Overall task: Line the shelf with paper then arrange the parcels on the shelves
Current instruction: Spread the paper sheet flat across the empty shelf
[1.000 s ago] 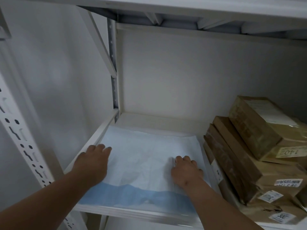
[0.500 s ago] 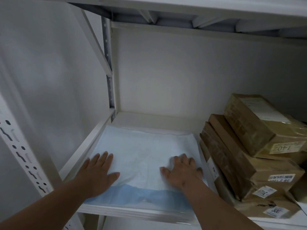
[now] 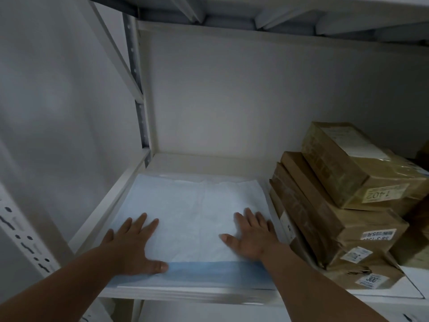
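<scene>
A pale blue sheet of paper (image 3: 192, 205) with a darker blue front band lies flat on the left part of the white shelf (image 3: 199, 162). My left hand (image 3: 133, 246) presses flat on the sheet's front left area, fingers spread. My right hand (image 3: 249, 234) lies flat on its right side, fingers spread too. Just right of the sheet, brown paper-wrapped parcels (image 3: 336, 205) with white labels are stacked on the same shelf, the top one tilted.
A white perforated upright (image 3: 25, 242) stands at the front left, and a diagonal brace (image 3: 120, 56) crosses to the rear post. The upper shelf's underside (image 3: 255, 12) hangs overhead. A white wall closes the back.
Both hands went from loosely curled to flat with fingers spread, and slid slightly outward and forward over the sheet. The paper now lies smoother.
</scene>
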Demonstrator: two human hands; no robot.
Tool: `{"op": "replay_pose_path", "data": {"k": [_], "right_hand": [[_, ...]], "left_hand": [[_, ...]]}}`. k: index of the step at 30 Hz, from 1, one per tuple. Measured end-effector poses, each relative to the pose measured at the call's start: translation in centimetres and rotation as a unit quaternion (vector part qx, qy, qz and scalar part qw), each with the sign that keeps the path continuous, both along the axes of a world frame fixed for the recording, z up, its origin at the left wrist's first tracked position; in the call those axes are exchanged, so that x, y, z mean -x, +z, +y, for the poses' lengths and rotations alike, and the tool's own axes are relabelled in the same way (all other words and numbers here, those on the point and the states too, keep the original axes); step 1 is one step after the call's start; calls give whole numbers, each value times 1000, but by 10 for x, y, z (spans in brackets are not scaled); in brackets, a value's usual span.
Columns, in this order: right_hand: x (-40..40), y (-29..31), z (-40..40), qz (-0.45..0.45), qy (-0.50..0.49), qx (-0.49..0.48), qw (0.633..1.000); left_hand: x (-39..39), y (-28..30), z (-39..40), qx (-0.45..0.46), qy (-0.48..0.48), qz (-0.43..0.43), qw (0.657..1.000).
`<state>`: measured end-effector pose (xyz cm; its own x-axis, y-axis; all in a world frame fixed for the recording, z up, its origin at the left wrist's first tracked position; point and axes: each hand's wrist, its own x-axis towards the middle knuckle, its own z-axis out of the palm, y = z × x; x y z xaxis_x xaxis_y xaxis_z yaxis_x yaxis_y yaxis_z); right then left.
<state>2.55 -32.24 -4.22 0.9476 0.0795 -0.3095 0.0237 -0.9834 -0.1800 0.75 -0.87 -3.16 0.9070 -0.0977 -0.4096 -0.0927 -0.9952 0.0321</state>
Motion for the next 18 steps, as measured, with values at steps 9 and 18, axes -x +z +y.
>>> {"op": "replay_pose_path", "data": {"k": [9, 18], "right_hand": [[-1, 5, 9, -45, 1, -6, 999], [2, -3, 8, -9, 6, 17, 1000]], "left_hand": [[-6, 8, -15, 48, 17, -2, 999], [-4, -9, -11, 16, 10, -3, 1000]]}}
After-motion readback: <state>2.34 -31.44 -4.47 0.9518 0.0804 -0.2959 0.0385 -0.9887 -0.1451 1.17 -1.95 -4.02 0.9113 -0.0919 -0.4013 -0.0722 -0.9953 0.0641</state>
